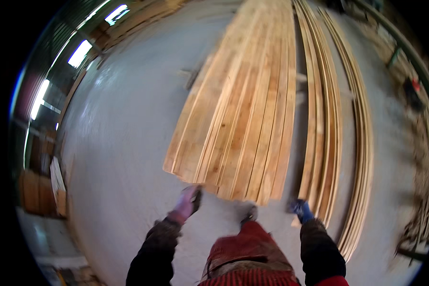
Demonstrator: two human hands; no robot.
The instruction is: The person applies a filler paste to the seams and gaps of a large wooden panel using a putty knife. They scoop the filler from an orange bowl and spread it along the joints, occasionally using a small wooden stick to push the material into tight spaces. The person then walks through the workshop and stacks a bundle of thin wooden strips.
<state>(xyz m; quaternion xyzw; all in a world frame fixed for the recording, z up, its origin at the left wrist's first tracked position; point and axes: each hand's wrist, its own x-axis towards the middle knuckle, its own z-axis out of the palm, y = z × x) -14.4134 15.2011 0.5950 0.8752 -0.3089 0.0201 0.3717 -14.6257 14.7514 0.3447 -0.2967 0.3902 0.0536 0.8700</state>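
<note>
A wide row of long, pale wooden boards (245,124) stretches away from me, its uneven near ends just ahead of my body. My left hand (189,201), in a purple and dark glove, is by the near left corner of that row; whether it touches the board ends is unclear. Close to the near end of a narrower stack of boards (326,143) is my right hand (301,210), in a blue and dark glove. Motion blurs the fingers of both hands, and I make out nothing held in either.
A third, thin stack of boards (360,124) lies farther right. Grey floor (114,143) spreads to the left, with stacked wood (38,193) by the wall. A green rail (414,57) runs along the right. My shoe (249,213) is just short of the board ends.
</note>
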